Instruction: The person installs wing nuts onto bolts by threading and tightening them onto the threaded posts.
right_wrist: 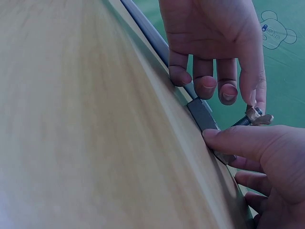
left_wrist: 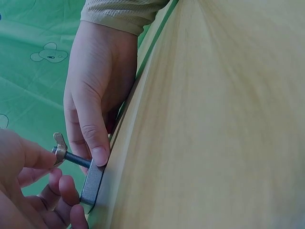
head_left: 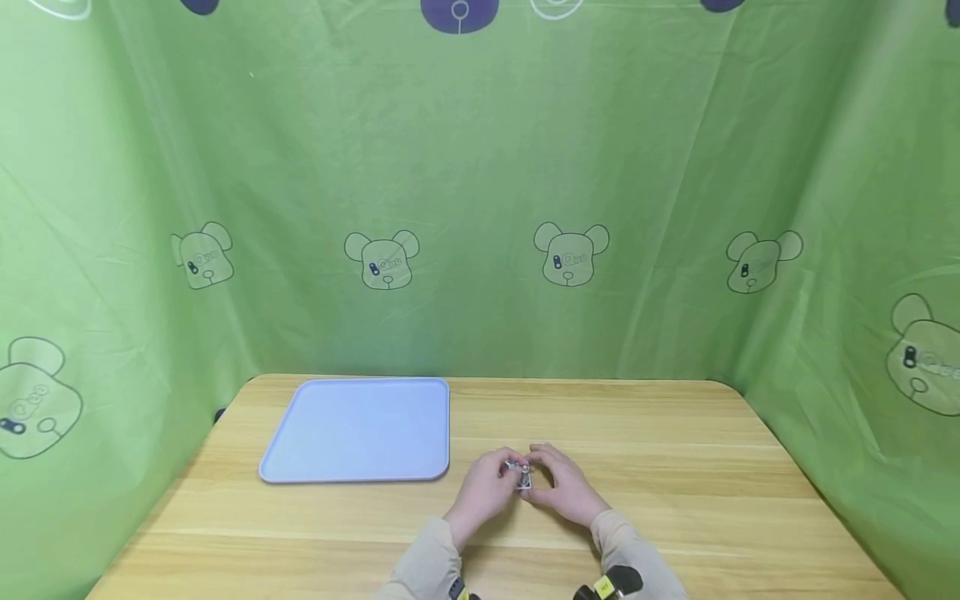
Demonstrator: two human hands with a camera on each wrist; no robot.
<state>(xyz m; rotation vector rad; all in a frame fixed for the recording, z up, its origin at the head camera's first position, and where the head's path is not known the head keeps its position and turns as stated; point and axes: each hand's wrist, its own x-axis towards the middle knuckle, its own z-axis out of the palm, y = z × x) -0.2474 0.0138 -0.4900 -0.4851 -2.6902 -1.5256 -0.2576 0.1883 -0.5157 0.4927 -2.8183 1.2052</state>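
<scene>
**Wing nut, threaded bolt and metal block between two hands**

The wing nut (left_wrist: 60,142), a small winged piece of dull metal, sits near the free end of a dark bolt (left_wrist: 77,160) whose ridged thread shows plainly. The bolt projects from a grey, straight-edged block (left_wrist: 93,187) with a smooth, matt face. These parts are held together over the near middle of the table (head_left: 637,517); whether the block touches the tabletop cannot be told. The left hand (head_left: 483,487) has its grip closed at the wing nut, pinched between thumb and forefinger, the other fingers bent loosely near the block. The right hand (head_left: 564,490) grasps the block, its thumb lying flat along one face. Outside the parts' position, to the left and farther back, lies a shallow tray (head_left: 360,429), pale lilac-blue, with rounded corners and a low raised rim. The table has pale, streaked wood grain and rounded far corners. Green curtains (head_left: 480,150), softly creased and printed with bear heads, surround it.
</scene>
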